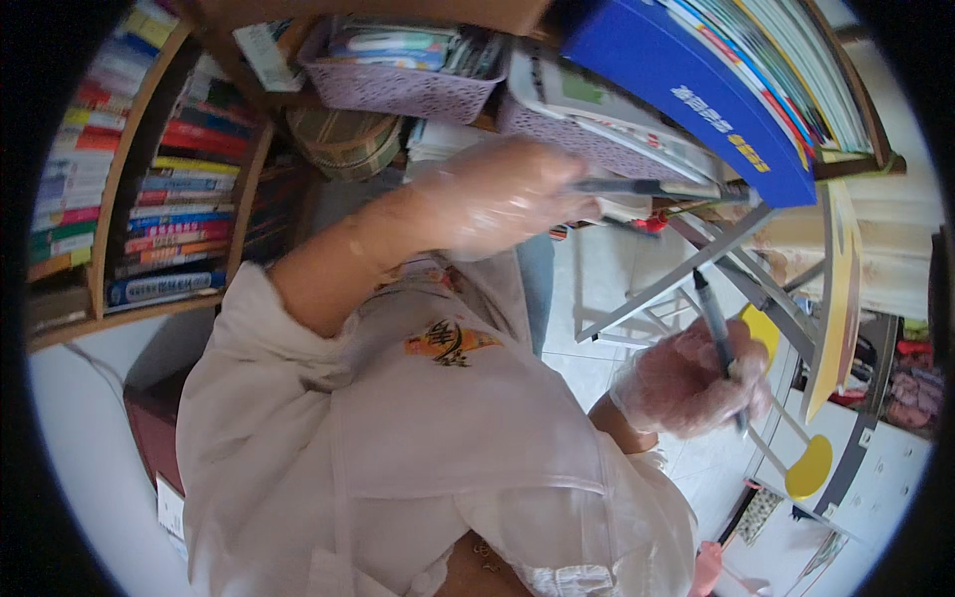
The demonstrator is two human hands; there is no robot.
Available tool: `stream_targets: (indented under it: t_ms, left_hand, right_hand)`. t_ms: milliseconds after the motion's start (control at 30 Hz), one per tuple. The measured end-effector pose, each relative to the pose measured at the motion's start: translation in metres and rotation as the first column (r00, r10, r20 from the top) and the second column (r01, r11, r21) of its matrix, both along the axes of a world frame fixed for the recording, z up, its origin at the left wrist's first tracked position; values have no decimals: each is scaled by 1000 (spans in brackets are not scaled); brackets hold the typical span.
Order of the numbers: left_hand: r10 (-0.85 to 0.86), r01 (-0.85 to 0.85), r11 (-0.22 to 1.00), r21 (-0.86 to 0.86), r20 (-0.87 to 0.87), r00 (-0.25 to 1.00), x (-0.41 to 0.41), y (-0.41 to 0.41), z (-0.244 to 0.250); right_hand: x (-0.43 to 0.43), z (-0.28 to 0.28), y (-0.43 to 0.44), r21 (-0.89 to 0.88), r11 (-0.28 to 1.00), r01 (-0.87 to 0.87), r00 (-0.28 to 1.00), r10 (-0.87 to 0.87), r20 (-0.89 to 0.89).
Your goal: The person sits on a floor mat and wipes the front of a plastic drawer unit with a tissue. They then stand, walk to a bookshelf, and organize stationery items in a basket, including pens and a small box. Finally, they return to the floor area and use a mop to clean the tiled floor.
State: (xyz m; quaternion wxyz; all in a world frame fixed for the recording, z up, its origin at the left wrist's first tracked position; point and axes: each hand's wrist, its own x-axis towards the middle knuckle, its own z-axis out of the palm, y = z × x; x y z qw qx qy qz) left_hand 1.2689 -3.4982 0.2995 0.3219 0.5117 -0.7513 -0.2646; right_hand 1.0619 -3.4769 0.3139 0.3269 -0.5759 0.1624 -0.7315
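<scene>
My left hand, in a clear plastic glove, reaches across in front of the shelf. It grips a dark pen that points to the right; hand and pen are blurred. Lower down at the right, my right hand wears the same kind of glove. Between its fingers is a grey marker pen with a black upper end, tilted upward. Beyond the left hand, a lilac woven basket of stationery sits beside a second lilac basket packed with papers.
A blue file box with printed writing juts out at upper right. Below it stand a folding metal frame and a yellow panel. Bookshelves line the left. A round lidded box lies under the first basket.
</scene>
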Motion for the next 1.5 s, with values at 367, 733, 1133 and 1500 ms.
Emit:
stream_targets:
  t_ms: [367, 733, 1133, 1500]
  left_hand:
    - [17, 409, 803, 433, -703, 711, 13, 22, 7]
    - [-177, 341, 898, 277, -482, 858, 14, 25, 4]
    - [-19, 4, 992, 123, 122, 992, 22, 20, 12]
    - [-28, 49, 998, -39, 419, 908, 8, 28, -3]
  right_hand:
    - [-5, 16, -17, 362, 924, -127, 948, 220, -230]
    - [5, 11, -21, 521, 805, -283, 883, 431, -187]
    - [-9, 9, -71, 189, 960, -206, 610, 276, -742]
    - [-32, 47, -65, 215, 913, -346, 857, 401, -325]
